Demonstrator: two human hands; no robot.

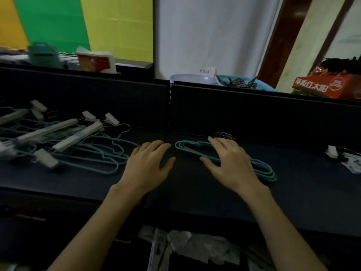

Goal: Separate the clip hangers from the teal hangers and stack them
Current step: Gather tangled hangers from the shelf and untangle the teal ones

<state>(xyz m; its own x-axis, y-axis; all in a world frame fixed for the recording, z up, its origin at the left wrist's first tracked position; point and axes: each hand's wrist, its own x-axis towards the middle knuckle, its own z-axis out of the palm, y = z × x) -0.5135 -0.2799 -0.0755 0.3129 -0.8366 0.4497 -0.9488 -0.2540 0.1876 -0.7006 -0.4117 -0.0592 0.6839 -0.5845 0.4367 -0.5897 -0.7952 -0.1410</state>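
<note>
Head view: right hand (pixel 230 163) presses flat on teal stack (pixel 261 169), left hand (pixel 148 163) relaxed; nudging could skew it.

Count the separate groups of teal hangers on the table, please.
2: a neat stack under the right hand, and a tangled heap mixed with clip hangers at left.

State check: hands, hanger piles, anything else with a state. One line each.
Left hand: open, flat on the dark table.
Right hand: open, fingers resting on the stacked teal wire hangers.
Stacked teal wire hangers: neatly nested, lying flat.
Mixed pile of white clip hangers and teal hangers: tangled, unsorted.
White clip hangers at far right: lying apart from the pile.
</note>
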